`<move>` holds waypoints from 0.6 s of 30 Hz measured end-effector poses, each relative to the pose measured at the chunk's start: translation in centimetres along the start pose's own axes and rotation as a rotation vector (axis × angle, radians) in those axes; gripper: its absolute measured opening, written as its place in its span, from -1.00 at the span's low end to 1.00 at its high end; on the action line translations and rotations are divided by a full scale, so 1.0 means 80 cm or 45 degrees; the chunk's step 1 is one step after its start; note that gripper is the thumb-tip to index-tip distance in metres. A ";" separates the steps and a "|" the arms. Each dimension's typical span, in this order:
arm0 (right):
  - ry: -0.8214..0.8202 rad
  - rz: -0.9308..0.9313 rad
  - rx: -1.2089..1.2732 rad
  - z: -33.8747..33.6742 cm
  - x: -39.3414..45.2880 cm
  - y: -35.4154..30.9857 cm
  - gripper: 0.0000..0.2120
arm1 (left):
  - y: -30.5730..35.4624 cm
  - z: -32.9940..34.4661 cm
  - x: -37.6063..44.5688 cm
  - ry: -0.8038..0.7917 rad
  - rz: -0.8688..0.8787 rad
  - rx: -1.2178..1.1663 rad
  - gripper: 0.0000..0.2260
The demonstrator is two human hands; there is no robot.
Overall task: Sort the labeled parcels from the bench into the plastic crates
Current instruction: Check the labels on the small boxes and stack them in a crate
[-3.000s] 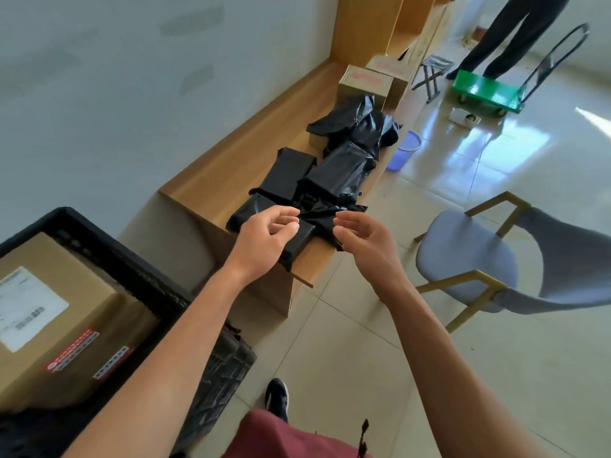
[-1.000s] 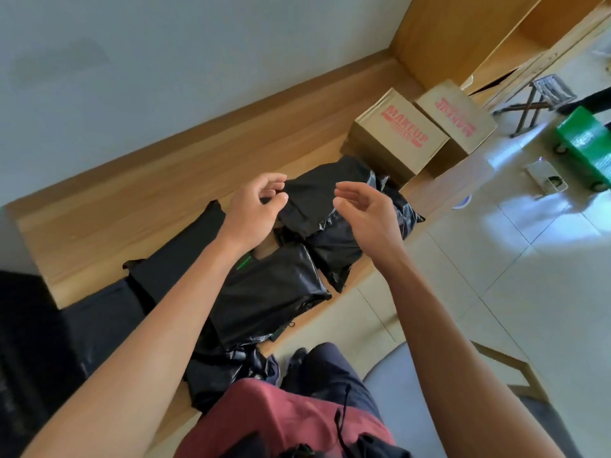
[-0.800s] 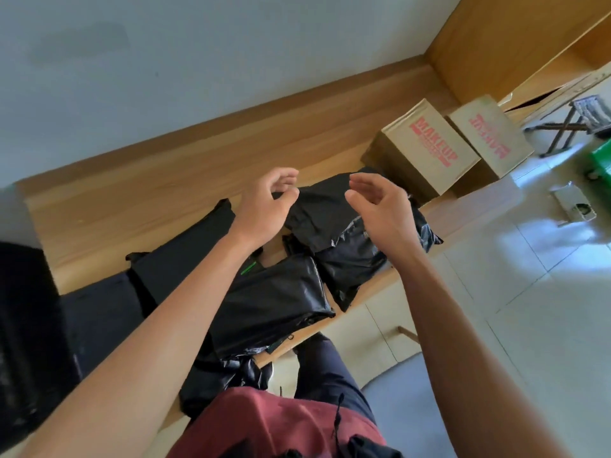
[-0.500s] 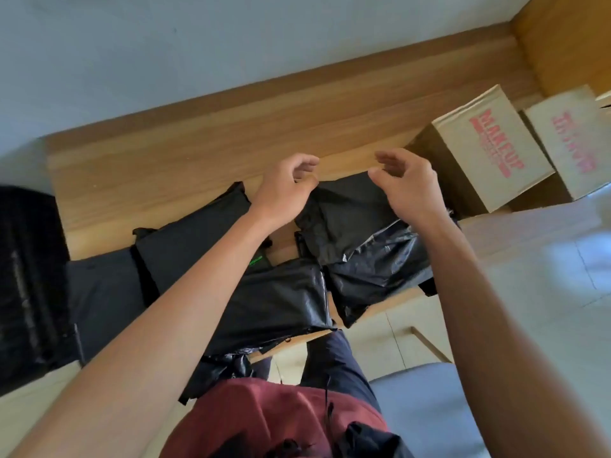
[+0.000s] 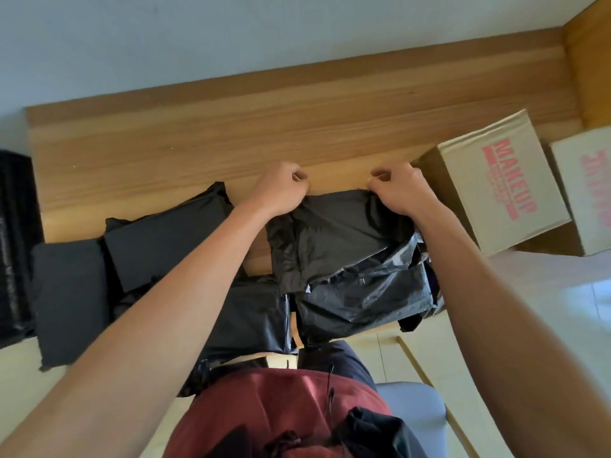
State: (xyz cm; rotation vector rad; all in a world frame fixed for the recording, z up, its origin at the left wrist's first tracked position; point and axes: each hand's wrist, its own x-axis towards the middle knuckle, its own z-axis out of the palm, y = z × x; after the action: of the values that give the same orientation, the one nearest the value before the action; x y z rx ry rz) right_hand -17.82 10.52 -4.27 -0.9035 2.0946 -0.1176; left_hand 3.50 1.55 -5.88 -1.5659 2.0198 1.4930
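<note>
Several black plastic parcels lie in a heap on the wooden bench. My left hand and my right hand both grip the far edge of one black parcel on top of the heap, one hand at each far corner. A crinkled glossy black parcel lies just below it, towards me. Flatter black parcels lie to the left, under my left forearm. The edge of a black plastic crate shows at the far left.
Two cardboard boxes, the nearer one printed "MAKEUP" and a second one beside it, stand on the bench at the right. A wooden shelf side rises at the right end. A grey chair seat is below me on the tiled floor.
I have come up to the bench and lean over it. Both hands, open above the heap before, have dropped and closed on the top parcel's far edge.
</note>
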 end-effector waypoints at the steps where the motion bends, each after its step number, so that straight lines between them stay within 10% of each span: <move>1: -0.025 0.020 -0.010 0.000 0.004 -0.001 -0.62 | 0.000 0.000 0.001 0.000 -0.028 0.015 -0.73; 18: -0.065 -0.081 0.040 0.001 0.005 -0.014 -0.59 | -0.001 0.000 -0.008 0.097 -0.103 -0.087 -0.69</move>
State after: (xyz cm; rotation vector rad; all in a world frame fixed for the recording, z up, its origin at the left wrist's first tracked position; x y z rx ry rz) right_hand -17.28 9.47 -4.16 -0.9453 2.0122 -0.1590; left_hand 3.84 1.95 -5.52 -1.7346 1.9392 1.5093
